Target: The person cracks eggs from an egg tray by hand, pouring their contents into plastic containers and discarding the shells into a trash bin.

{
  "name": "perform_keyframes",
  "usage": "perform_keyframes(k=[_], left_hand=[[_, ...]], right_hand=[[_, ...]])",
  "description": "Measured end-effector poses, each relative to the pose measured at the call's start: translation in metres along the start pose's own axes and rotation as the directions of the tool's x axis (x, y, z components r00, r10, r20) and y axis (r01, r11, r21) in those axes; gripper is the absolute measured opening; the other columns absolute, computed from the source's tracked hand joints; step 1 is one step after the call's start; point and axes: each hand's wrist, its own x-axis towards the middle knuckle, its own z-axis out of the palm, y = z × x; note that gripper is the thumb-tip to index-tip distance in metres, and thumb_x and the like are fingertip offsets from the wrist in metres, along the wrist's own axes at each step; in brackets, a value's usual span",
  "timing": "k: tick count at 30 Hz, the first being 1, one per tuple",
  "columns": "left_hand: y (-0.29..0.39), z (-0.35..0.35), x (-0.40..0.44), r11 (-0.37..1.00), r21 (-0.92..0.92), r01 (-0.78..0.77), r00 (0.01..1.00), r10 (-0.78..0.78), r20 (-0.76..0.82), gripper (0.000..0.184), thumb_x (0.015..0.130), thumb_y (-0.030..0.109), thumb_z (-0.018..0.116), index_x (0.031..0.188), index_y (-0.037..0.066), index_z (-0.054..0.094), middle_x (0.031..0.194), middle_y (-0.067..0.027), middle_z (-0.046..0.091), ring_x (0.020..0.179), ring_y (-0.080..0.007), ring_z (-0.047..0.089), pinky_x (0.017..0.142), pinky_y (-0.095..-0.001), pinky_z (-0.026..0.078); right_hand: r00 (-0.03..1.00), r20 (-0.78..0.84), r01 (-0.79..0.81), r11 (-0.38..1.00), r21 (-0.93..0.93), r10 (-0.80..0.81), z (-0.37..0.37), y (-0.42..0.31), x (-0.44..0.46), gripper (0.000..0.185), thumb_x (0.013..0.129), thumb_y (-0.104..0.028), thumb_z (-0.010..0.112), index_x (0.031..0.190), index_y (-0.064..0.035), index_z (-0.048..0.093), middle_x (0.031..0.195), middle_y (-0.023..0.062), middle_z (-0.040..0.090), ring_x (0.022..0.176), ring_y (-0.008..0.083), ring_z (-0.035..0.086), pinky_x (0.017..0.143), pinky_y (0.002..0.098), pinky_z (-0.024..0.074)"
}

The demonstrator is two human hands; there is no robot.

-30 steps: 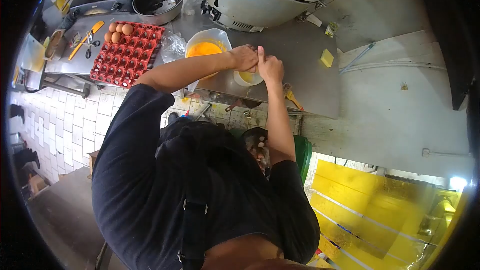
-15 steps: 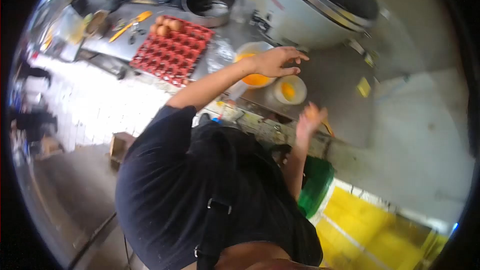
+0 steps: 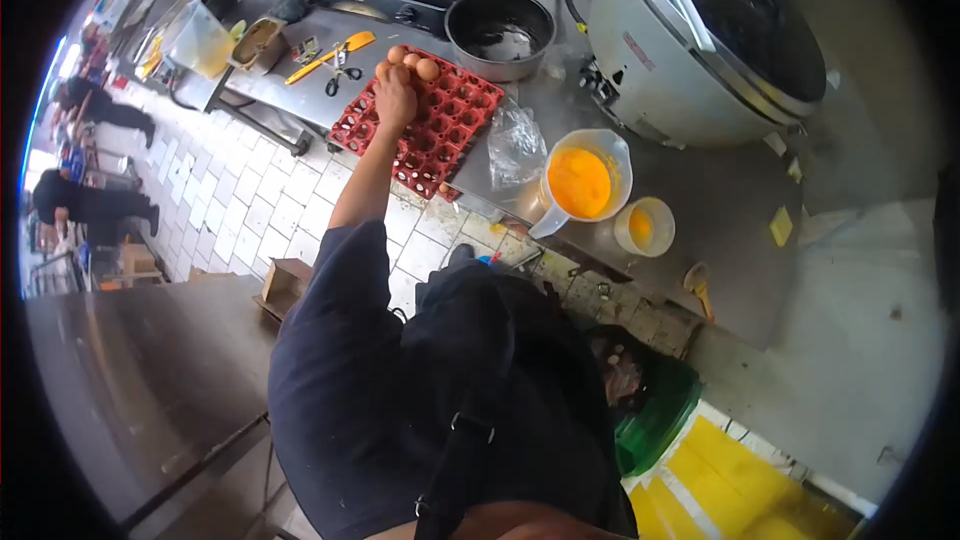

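My left hand [image 3: 396, 102] reaches over the red egg tray [image 3: 455, 105], its fingers curled down on a brown egg [image 3: 383, 70] at the far side. Its fingertips are partly hidden. Several other brown eggs [image 3: 428, 69] sit beside it; most of the tray's cups hold none. To the right, a clear pitcher [image 3: 622, 160] contains orange beaten egg [image 3: 579, 183]. A smaller cup [image 3: 660, 230] with yellow egg [image 3: 640, 226] stands against or close beside it. My right hand is out of view.
A large cooker [image 3: 650, 65] and dark pot [image 3: 500, 68] stand behind. Scissors [image 3: 342, 72] and an orange-handled tool [image 3: 330, 57] lie left; a plastic bag [image 3: 517, 145] and a spoon [image 3: 702, 292] lie on the counter. A green bin [image 3: 660, 420] is below. Two people are far left.
My left hand has moved left from above the pitcher and cup to the eggs. My right hand, earlier near the counter edge with something egg-coloured in it, has left the view.
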Motion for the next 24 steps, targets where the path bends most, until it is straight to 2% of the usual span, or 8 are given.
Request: perform_keyframes(k=[2,5,9,13,16,18,21,24], left_hand=[[-0.020,0.024,0.016,0.996,-0.006,-0.085,0.948,0.080,-0.307,0.043,0.087,0.020,0.058,0.127,0.005,0.053,0.123,-0.0233,0.057,0.103,-0.0437,0.061,0.085,-0.0515,0.053],[-0.001,0.010,0.034,1.000,0.002,0.017,0.999,-0.017,0.039,0.038,0.081,0.021,0.067,0.112,0.000,0.059,0.099,-0.0248,0.063,0.092,-0.0433,0.064,0.076,-0.0492,0.052],[0.012,-0.030,0.024,0.931,-0.209,-0.299,0.943,0.256,-0.211,0.054,0.073,0.016,0.075,0.115,-0.009,0.051,0.108,-0.0258,0.058,0.097,-0.0435,0.058,0.088,-0.0466,0.048],[0.073,-0.072,-0.006,0.837,-0.543,-0.074,0.966,-0.074,-0.246,0.070,0.073,0.018,0.084,0.126,-0.003,0.045,0.115,-0.0177,0.056,0.104,-0.0308,0.059,0.092,-0.0389,0.049],[0.166,-0.131,-0.077,0.527,-0.812,-0.252,0.965,0.205,-0.167,0.064,0.072,-0.003,0.075,0.127,0.001,0.042,0.114,-0.0109,0.054,0.105,-0.0195,0.056,0.091,-0.0331,0.050],[0.231,-0.175,-0.139,0.282,-0.959,0.028,0.887,0.436,0.154,0.077,0.063,-0.002,0.078,0.132,0.004,0.044,0.112,-0.0080,0.055,0.103,-0.0177,0.059,0.090,-0.0339,0.051],[0.304,-0.201,-0.188,0.282,-0.945,0.168,0.661,0.679,0.320,0.079,0.063,0.009,0.082,0.134,0.004,0.048,0.108,-0.0108,0.060,0.099,-0.0209,0.064,0.088,-0.0344,0.053],[0.339,-0.185,-0.198,0.274,-0.956,0.104,0.662,0.699,0.272,0.078,0.067,0.012,0.083,0.136,0.005,0.047,0.114,-0.0158,0.061,0.102,-0.0260,0.065,0.088,-0.0370,0.054]], right_hand=[[0.987,0.159,-0.065,0.972,0.226,0.029,0.010,-0.023,0.007,0.056,0.095,-0.035,0.064,0.136,-0.0017,0.045,0.103,0.0142,0.065,0.096,0.0218,0.061,0.087,0.0326,0.0488],[0.859,0.458,-0.464,0.725,0.510,0.228,-0.013,-0.106,0.002,0.062,0.095,-0.032,0.065,0.144,-0.0013,0.043,0.111,0.0157,0.065,0.104,0.0224,0.062,0.093,0.0331,0.0488],[0.895,0.134,0.403,0.901,0.163,-0.425,-0.068,-0.202,0.009,0.056,0.092,-0.027,0.068,0.139,-0.0026,0.049,0.133,0.0185,0.057,0.105,0.0234,0.063,0.084,0.0359,0.0537],[0.847,0.074,0.433,0.764,0.478,-0.526,-0.115,-0.289,0.006,0.052,0.088,-0.018,0.071,0.136,-0.0050,0.055,0.129,0.0148,0.060,0.096,0.0205,0.066,0.082,0.0350,0.0545],[0.744,0.253,0.270,0.624,0.733,-0.619,-0.152,-0.358,-0.010,0.062,0.085,-0.013,0.074,0.142,-0.0072,0.049,0.135,0.0148,0.058,0.095,0.0211,0.067,0.086,0.0362,0.0547],[0.642,0.292,0.244,0.550,0.798,-0.709,-0.163,-0.395,-0.018,0.074,0.083,-0.005,0.073,0.148,-0.0056,0.039,0.140,0.0151,0.053,0.100,0.0189,0.066,0.087,0.0319,0.0529],[0.466,0.041,0.629,0.363,0.687,-0.884,-0.132,-0.387,-0.005,0.070,0.088,-0.010,0.071,0.148,-0.0068,0.035,0.141,0.0169,0.050,0.103,0.0263,0.064,0.091,0.0363,0.0513],[0.717,0.285,0.150,0.541,0.828,-0.636,-0.109,-0.351,0.018,0.061,0.090,-0.007,0.069,0.143,-0.0066,0.039,0.130,0.0170,0.055,0.104,0.0327,0.064,0.090,0.0405,0.0519]])
